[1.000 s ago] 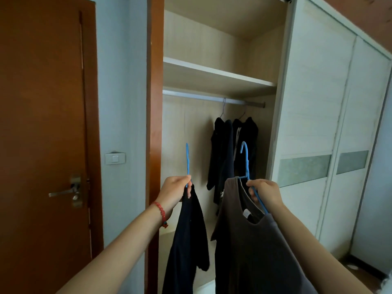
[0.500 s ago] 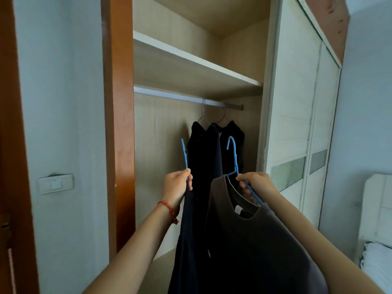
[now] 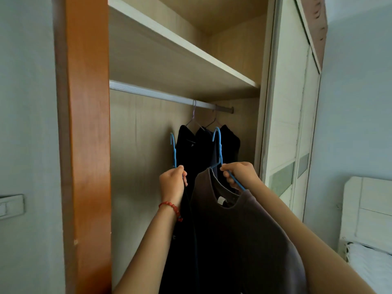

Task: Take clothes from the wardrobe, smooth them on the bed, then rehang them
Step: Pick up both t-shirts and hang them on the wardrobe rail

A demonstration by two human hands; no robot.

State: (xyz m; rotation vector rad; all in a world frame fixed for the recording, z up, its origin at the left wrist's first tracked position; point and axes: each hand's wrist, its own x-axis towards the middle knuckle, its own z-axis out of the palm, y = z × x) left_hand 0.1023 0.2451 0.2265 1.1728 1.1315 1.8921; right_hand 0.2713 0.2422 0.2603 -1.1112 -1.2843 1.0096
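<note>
Below the wardrobe rail (image 3: 161,95), the left hand (image 3: 172,183) has its fingers curled round a blue hanger (image 3: 173,150) carrying a black garment (image 3: 184,240). To its right, the right hand (image 3: 240,175) grips a second blue hanger (image 3: 219,145) bearing a dark grey top (image 3: 244,240). Behind them, black clothes (image 3: 209,147) hang from the rail's right end.

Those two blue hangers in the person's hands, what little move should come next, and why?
Probably lift the left hand so its blue hanger hooks over the rail. Both hooks sit below the rail, and bare rail shows left of the dark clothes already hanging. The right hand grips the other hanger, which carries the brown shirt, and could follow.
</note>
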